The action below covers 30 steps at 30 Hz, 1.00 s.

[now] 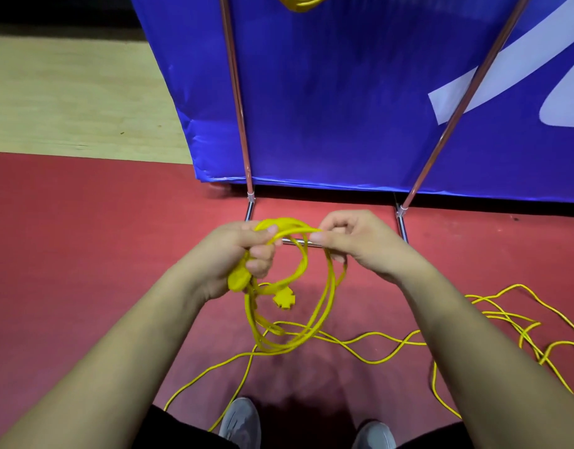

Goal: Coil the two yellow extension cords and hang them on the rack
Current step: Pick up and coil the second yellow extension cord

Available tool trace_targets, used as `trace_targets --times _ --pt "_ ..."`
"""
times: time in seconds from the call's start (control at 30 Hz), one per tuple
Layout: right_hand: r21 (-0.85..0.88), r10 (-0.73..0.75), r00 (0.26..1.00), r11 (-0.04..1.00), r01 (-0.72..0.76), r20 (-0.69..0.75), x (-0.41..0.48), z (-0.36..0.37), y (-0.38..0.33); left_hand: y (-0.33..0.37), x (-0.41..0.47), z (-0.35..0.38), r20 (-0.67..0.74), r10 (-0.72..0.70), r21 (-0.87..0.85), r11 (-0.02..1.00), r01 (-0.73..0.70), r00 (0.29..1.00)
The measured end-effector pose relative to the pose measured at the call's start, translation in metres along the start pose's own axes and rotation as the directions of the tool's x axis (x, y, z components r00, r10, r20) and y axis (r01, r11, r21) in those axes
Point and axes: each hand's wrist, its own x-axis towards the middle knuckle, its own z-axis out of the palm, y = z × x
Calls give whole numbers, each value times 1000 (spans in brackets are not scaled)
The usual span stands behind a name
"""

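My left hand (247, 254) grips the top of several hanging loops of a yellow extension cord (324, 306), with a yellow plug body in its palm. A yellow socket end (283, 300) dangles inside the loops. My right hand (350, 241) pinches a strand of the same cord at the top of the loops, close to my left hand. The rest of the cord trails loose over the red floor (85, 254) to the right. A second yellow coil (300, 2) hangs at the frame's top edge on the metal rack (237, 102), mostly cut off.
The rack's two chrome uprights rise in front of a blue banner (344, 92), and its base bars lie on the floor just beyond my hands. My grey shoes (240, 422) stand at the bottom, with cord strands running beside them. Pale wooden flooring lies at the far left.
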Motion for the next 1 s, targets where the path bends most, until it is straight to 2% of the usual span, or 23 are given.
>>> trace_targets --times 0.07,0.2,0.27,0.33,0.37,0.47,0.53,0.67,0.83,0.93,1.0 --pt "21 62 995 998 -64 72 -3 -10 25 6 2 -12 -55 33 -117 992 -40 998" --pt "25 189 973 981 -194 132 -5 -22 66 4 4 -22 -98 27 -130 991 -40 995" --pt "-144 234 954 967 -209 188 -4 -22 81 7 3 -27 -116 47 -167 984 -66 992" --pt "-296 238 958 937 -184 158 -3 -20 91 16 0 -36 -139 60 -199 976 -87 988" --pt "-248 223 969 949 -192 103 -3 -20 92 20 -3 -41 -158 59 -173 981 -87 986" --pt "170 212 973 966 -194 -95 -1 -22 86 23 -11 -48 -237 20 23 1000 -15 971" --pt "226 185 966 964 -143 -179 3 -25 78 21 -14 -45 -234 -64 85 993 86 970" --pt "78 85 969 995 -68 -231 6 -18 57 16 -13 -40 -180 -142 84 984 158 973" --pt "-283 1 1000 959 -6 -16 1 9 12 6 -8 -29 -99 -168 72 982 176 981" --pt "-375 -53 996 924 78 77 2 33 -11 -1 -4 -18 -42 -181 153 971 185 983" --pt "-414 -97 994 903 112 57 4 45 -17 -3 -4 -12 -16 -146 219 965 146 989"
